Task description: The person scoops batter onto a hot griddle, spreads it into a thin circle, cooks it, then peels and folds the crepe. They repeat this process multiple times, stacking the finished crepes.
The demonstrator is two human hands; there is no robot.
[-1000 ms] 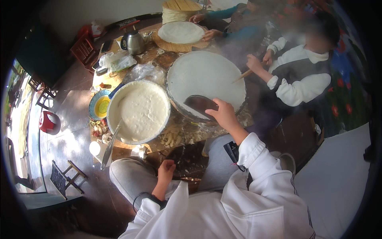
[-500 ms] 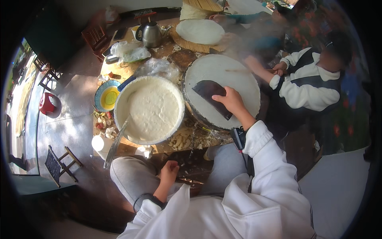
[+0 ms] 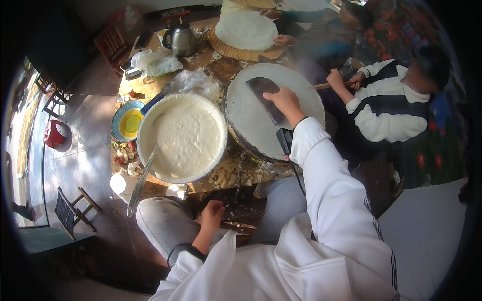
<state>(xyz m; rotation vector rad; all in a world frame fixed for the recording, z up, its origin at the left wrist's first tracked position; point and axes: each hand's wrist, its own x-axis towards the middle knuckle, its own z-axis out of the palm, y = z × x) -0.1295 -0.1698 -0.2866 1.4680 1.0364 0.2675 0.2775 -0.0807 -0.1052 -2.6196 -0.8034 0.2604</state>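
A dark, half-round scraper [image 3: 262, 95] is gripped along its straight edge by my right hand [image 3: 284, 103]. Its blade lies over a thin, pale layer of batter [image 3: 296, 120] that covers a large round griddle [image 3: 233, 131]. My left hand [image 3: 212, 215] rests low by my lap, fingers loosely curled, with nothing visible in it. Left of the griddle stands a big white basin [image 3: 142, 150] of thick, pale batter [image 3: 188, 135]. A metal ladle [image 3: 141, 183] leans out over the basin's near-left rim.
Beyond the griddle, a co-worker's hands touch a thin round flatbread [image 3: 248, 31] on a woven mat [image 3: 216, 46]. Another person, right, holds a wooden stick [image 3: 324, 86]. A blue bowl [image 3: 116, 125], kettle [image 3: 184, 41], plastic bags [image 3: 193, 85] and white cup [image 3: 120, 183] crowd the table.
My right hand has moved the scraper farther away across the griddle, and its blade has turned. The neighbour's stick has drawn back toward the right. My left hand has stayed put.
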